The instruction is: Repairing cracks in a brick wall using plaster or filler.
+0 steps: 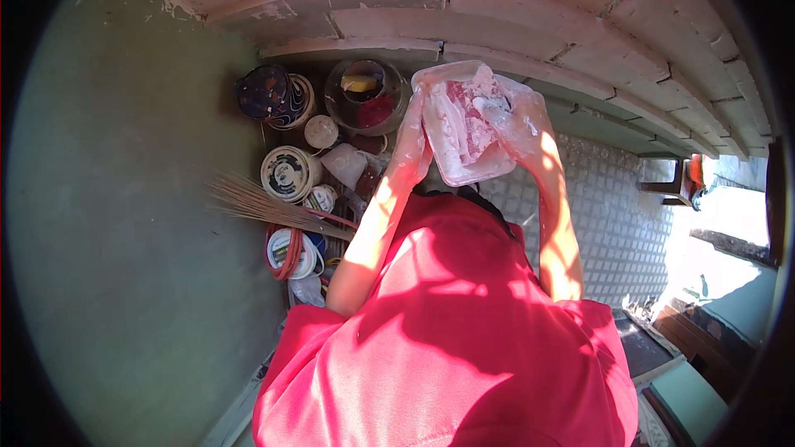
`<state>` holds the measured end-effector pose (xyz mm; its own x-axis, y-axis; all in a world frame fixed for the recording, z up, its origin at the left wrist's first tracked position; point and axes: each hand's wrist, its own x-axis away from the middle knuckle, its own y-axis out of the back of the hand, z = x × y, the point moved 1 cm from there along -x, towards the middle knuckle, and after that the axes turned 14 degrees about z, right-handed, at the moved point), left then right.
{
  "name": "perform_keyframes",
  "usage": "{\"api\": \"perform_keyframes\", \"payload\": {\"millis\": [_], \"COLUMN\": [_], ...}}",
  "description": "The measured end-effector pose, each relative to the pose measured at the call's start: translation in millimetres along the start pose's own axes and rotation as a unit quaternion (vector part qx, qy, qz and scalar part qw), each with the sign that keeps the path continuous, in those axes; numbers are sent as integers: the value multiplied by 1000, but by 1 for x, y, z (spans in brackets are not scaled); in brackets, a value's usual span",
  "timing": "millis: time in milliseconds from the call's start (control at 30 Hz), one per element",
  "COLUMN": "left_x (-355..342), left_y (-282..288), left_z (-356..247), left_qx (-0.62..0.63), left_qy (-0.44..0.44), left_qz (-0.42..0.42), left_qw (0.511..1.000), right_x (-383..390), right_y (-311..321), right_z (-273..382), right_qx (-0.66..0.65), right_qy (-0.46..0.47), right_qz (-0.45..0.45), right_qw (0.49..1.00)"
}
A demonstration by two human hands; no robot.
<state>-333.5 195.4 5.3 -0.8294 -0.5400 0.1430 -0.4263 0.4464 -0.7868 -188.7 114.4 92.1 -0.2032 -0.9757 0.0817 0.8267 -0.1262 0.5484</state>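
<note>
My left hand grips the left side of a pale, rectangular plastic tub, held up ahead of my chest. Pinkish-white powder or paste coats its inside and lies heaped in it. Over the tub's right side, my right hand reaches in with bent fingers. A small greyish piece shows at those fingertips; its kind is unclear. Whitish residue covers both hands. The undersides of the left fingers are hidden behind the tub.
Left of me stand several paint buckets, a bundle of thin sticks and a round basin with a yellow sponge. A plain wall rises at left. Tiled floor and a wooden stool lie right.
</note>
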Motion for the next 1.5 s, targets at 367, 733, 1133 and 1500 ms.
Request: {"api": "perform_keyframes", "payload": {"millis": [367, 733, 1133, 1500], "left_x": [-3, -11, -22, -31], "left_y": [2, 24, 16, 7], "left_z": [-29, -39, -46, -49], "left_qx": [-44, -90, -111, -99], "left_qy": [24, 142, 164, 160], "left_qz": [19, 18, 22, 65], "left_qw": [999, 986, 980, 980], "right_x": [-23, -34, -13, -56], "right_y": [-18, -16, -6, 12], "right_z": [24, 37, 51, 34], "right_qx": [90, 261, 278, 290], "right_qy": [89, 172, 166, 164], "right_qz": [-55, 63, 164, 62], "right_qw": [990, 948, 932, 941]}}
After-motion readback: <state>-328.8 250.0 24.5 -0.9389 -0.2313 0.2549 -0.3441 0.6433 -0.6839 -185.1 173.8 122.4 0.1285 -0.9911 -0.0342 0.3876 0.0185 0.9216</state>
